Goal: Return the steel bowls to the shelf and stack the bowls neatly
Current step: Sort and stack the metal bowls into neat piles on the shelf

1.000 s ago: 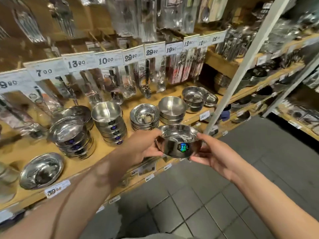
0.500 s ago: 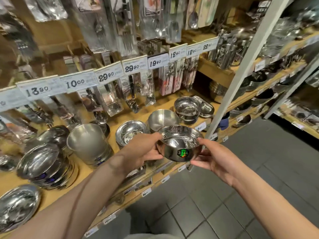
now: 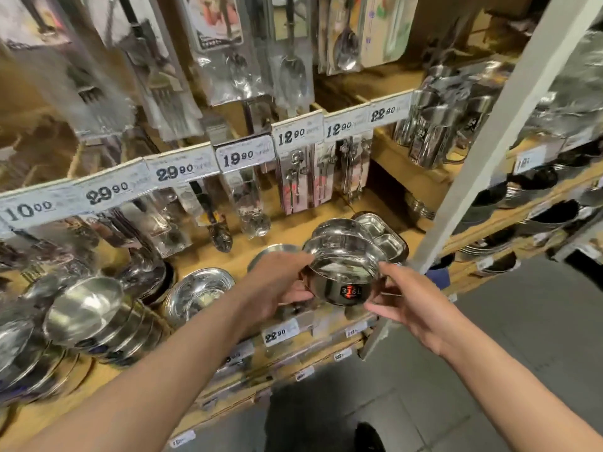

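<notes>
Here the bowl (image 3: 339,282) sits upright between both hands, mouth up and tipped a little toward the camera, its round sticker facing the viewer; being round, it has no long axis to speak of. The left hand (image 3: 277,285) grips its left side, thumb on the rim and fingers curled below. The right hand (image 3: 411,305) pinches the right side, thumb at the rim and fingers under the wall. The bowl hangs over the front edge of the shelf (image 3: 293,230), just before a stack (image 3: 339,236) of like bowls, with a divided tray (image 3: 381,233) behind that. A shallow dish (image 3: 199,291) lies to the left, then a leaning pile (image 3: 98,318) of bowls. A white post (image 3: 489,138) stands at the right. The sticker seems to read "316L", blurred. Price tags read 10.00, 29.90, 19.90, 12.90 and 22.90.
</notes>
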Demonstrator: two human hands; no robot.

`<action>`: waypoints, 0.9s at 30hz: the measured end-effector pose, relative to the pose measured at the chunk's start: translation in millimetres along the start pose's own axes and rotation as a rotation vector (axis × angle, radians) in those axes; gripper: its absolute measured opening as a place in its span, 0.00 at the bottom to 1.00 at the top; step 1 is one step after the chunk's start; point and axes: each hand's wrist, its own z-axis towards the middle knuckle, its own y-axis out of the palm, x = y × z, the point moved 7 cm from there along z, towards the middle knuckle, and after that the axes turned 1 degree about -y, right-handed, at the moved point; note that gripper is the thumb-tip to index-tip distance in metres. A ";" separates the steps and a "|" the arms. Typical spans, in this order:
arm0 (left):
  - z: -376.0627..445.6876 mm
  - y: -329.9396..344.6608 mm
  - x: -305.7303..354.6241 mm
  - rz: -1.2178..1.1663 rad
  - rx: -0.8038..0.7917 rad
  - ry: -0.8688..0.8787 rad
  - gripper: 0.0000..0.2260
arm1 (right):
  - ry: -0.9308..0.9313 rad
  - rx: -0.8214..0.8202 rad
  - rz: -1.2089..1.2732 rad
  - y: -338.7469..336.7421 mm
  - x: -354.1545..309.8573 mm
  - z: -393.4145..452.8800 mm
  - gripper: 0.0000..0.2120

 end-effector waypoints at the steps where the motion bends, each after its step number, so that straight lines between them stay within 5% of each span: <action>1: 6.8 2.7 3.4 -0.005 0.043 0.018 0.12 | 0.006 -0.015 -0.015 -5.0 -7.0 10.3 0.10; 15: 71.7 30.6 17.4 -0.182 0.440 0.070 0.09 | -0.046 -0.173 -0.220 -24.0 -49.1 142.1 0.08; 22: 94.1 30.8 12.0 -0.101 0.510 0.078 0.12 | -0.079 -0.175 -0.320 -32.2 -44.7 161.2 0.25; 27: 100.8 25.0 9.2 -0.072 0.545 0.091 0.10 | -0.098 -0.198 -0.400 -32.2 -39.7 169.0 0.19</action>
